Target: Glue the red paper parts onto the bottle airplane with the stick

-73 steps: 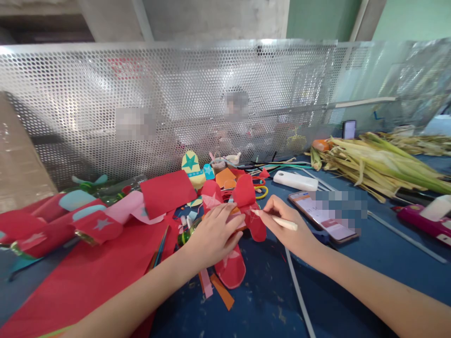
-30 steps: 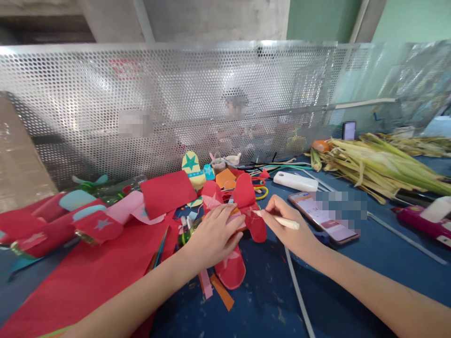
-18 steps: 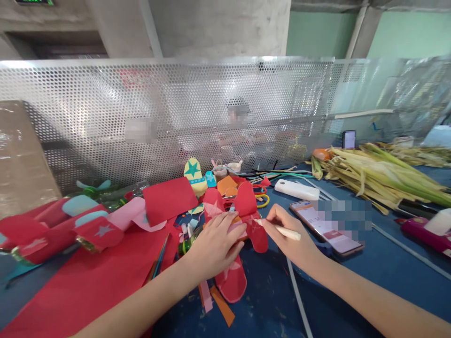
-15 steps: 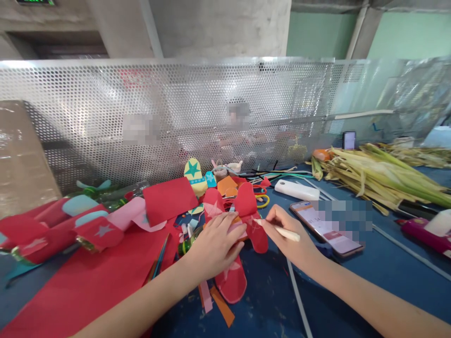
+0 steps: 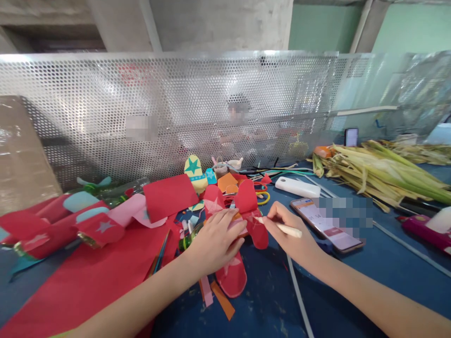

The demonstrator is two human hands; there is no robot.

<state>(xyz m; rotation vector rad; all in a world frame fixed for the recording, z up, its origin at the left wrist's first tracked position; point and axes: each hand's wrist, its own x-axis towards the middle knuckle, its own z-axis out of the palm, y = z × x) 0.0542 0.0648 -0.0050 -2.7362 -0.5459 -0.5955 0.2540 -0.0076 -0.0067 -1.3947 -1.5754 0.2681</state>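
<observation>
My right hand (image 5: 286,225) is closed around a white marker pen (image 5: 289,230). The pen's tip touches a red rounded paper wing (image 5: 259,234), where pale star lines show. My left hand (image 5: 216,237) lies with its fingers stretched over the middle of the same red paper craft, pressing on it and hiding its centre. Another red lobe with a pale star (image 5: 231,277) sticks out below that hand, and a further star-marked lobe (image 5: 213,199) is above it. Orange and pink paper shows under the fingers.
Red paper sheets (image 5: 84,277) and star-trimmed rolls (image 5: 100,230) lie left. A phone (image 5: 327,225), a white plastic device (image 5: 298,187) and dry corn husks (image 5: 384,173) are to the right. A perforated metal screen (image 5: 197,103) stands behind, with a person blurred beyond it.
The view has tilted slightly. Both hands stay almost where they were, with the pen's tip still at the star lines on the red wing.
</observation>
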